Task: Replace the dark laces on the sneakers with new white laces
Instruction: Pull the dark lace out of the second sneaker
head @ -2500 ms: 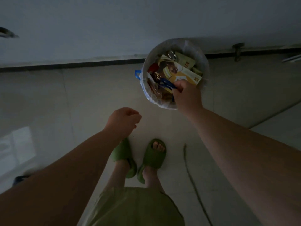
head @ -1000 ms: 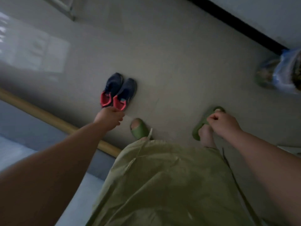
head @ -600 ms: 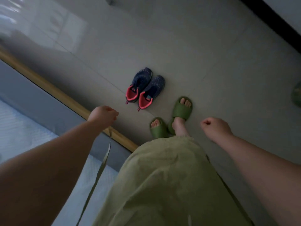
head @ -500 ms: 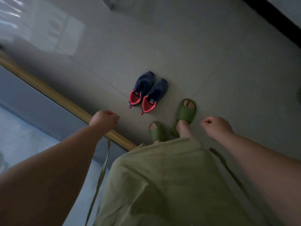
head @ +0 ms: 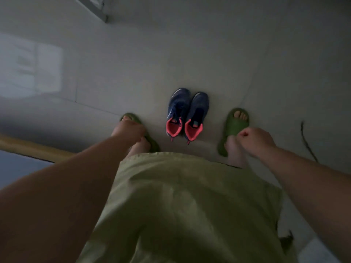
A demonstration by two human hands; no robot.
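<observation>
Pair of sneakers [head: 187, 115]: navy uppers, coral-red lining at the collars, set side by side and touching on the pale tiled floor [head: 247, 54], toes toward the far side, heels toward the person, directly between the two feet; the placement reads as a working position, within reach of both hands on stooping. Lacing: a pale line runs down the left shoe's upper, but the dim, blurred view does not settle whether any lace, dark or white, is threaded; no loose white laces are visible anywhere. Left hand [head: 131, 130]: held low over the left foot, fingers curled into a loose fist, nothing visibly in it. Right hand [head: 255, 138]: held low over the right foot, fingers likewise curled inward, thumb across them; whether it holds something small cannot be told. Neither hand touches the sneakers; both hang near them, one on each side, which suggests an approach before bending to pick up or sit. Green slides [head: 234, 128]: on both feet, planted well apart, straddling the pair. Olive shorts [head: 180, 205]: fill the near centre. Wooden edge [head: 28, 147]: near left, bordering a grey-blue surface. Dark cord [head: 308, 145]: on the floor at the right. Change from half a second ago: the sneakers then lay to the far left of both feet, which stood close together; now the feet are spread to either side of the pair, which appears squarely ahead, and both fists have dropped lower, over the slides.
</observation>
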